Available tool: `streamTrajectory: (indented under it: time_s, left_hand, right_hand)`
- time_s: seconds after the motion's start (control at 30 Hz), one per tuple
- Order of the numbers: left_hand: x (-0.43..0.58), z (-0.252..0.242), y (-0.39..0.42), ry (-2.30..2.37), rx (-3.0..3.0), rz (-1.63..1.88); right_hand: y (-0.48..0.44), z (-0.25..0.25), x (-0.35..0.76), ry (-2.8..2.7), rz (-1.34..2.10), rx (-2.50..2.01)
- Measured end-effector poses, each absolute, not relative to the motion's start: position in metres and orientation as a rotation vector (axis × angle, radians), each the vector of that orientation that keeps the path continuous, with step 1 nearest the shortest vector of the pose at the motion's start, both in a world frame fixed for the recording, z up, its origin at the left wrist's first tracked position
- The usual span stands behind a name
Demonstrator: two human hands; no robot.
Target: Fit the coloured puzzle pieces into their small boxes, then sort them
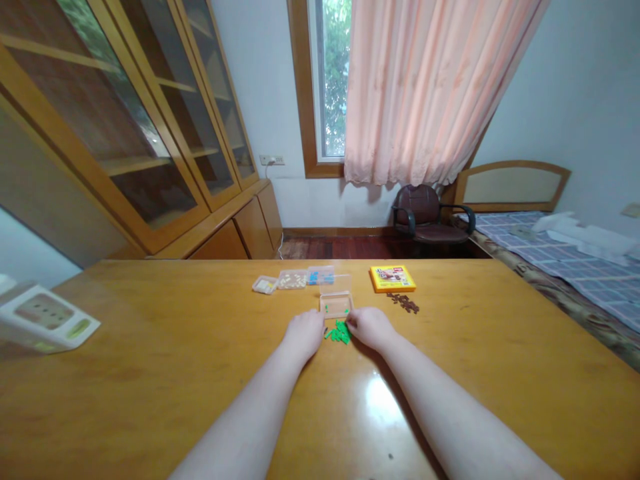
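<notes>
Polished and glossy, the wide wooden table fills the lower view of a bedroom. Near its middle lies a little heap of green pieces, between the left hand and the right hand, both of which touch its edges. Both hands are curled knuckles-up with the fingertips tucked under, so I cannot tell whether either pinches a piece.

The pieces look like tiny hard plastic bits: very light, stiff, and likely to skid on the shiny top, so they are probably best taken one at a time by fingertip pinch or swept together.

Just beyond the heap sits an open clear box with its lid up and a few green bits inside. Further back, a row of small clear cases holds pale contents and one blue lot. To the right are a yellow box and loose dark brown pieces.
</notes>
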State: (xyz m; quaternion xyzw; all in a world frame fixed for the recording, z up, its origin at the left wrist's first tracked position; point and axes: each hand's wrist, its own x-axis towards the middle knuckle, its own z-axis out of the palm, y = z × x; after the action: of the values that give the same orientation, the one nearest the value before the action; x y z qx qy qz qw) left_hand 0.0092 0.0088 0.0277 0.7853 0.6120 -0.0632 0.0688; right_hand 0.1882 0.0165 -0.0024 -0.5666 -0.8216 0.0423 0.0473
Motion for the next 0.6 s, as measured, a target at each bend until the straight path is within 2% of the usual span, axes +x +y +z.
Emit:
streamTrajectory:
  time_s: [0.4, 0.6]
  left_hand:
    - [0.0129, 0.0292, 0.0054, 1.777, 2.402, -0.204]
    - [0.0086, 0.0266, 0.0095, 1.723, 2.510, -0.075]
  right_hand:
    - [0.0130, -0.0020, 0.1851, -2.476, 0.115, -1.726]
    - [0.0164, -0.0082, 0.1913, -2.223, 0.187, -1.593]
